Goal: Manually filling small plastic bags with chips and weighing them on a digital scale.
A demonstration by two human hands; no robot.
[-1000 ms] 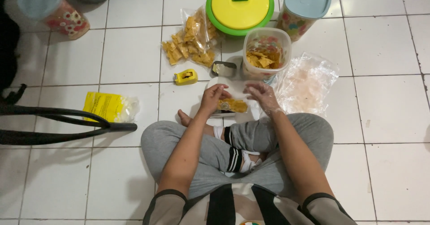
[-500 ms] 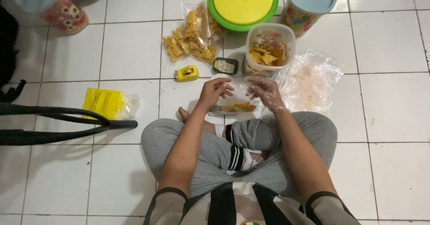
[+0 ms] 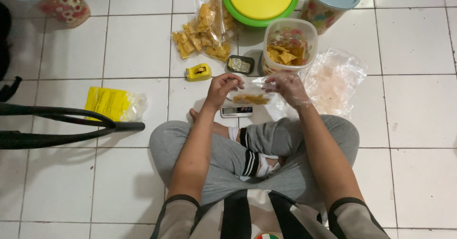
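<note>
Head view: left hand (image 3: 223, 87) and plastic-gloved right hand (image 3: 288, 87), fingers curled, both pinch small clear bag of orange-yellow chips (image 3: 251, 97) over white digital scale (image 3: 236, 110). Yellow flat packet (image 3: 110, 104) far left on floor; clear tub w/ chips (image 3: 287, 48) just behind.

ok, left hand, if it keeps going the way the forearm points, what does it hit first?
Probably the small dark tray just past the left hand, then the chip bags beyond. The hand already pinches the clear bag over the scale. Depth is unclear from above.
</note>
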